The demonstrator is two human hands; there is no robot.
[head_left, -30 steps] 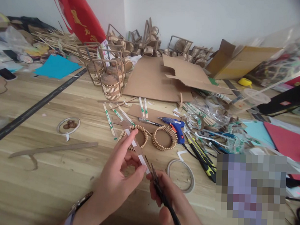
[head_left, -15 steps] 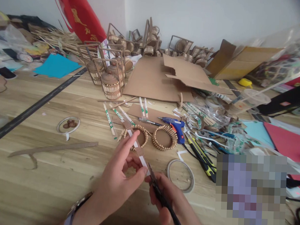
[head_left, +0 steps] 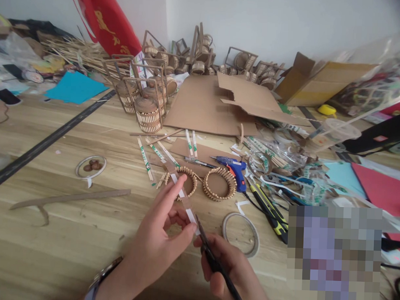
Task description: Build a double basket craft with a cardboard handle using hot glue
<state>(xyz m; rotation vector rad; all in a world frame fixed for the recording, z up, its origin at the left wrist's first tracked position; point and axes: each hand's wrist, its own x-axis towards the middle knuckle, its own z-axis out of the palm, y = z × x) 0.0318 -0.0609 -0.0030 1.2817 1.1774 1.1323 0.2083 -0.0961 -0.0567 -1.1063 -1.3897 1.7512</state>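
Note:
My left hand (head_left: 166,236) is closed on a narrow brown cardboard strip with white tape pieces (head_left: 185,197), its thumb near the lower end and its index finger along the side. Black-handled scissors (head_left: 212,260) are in my right hand (head_left: 232,260), fingers wrapped round the handles. Their blades lie against the strip's lower end, beside my left thumb. Beyond the hands stand two rings of short wooden sticks with cardboard bases, a left ring (head_left: 195,181) partly behind my left fingers and a right ring (head_left: 233,186) in plain sight.
A blue glue gun (head_left: 239,171) and yellow-black cutters (head_left: 266,209) lie to the right, near a tape roll (head_left: 256,241). Another tape roll (head_left: 77,170) rings brown pieces at left. Cardboard sheets (head_left: 195,106) and stick-walled baskets (head_left: 148,117) stand farther back.
The scissor blades and my right hand have shifted very slightly against the strip. My left hand keeps its hold, and the table things have stayed where they were.

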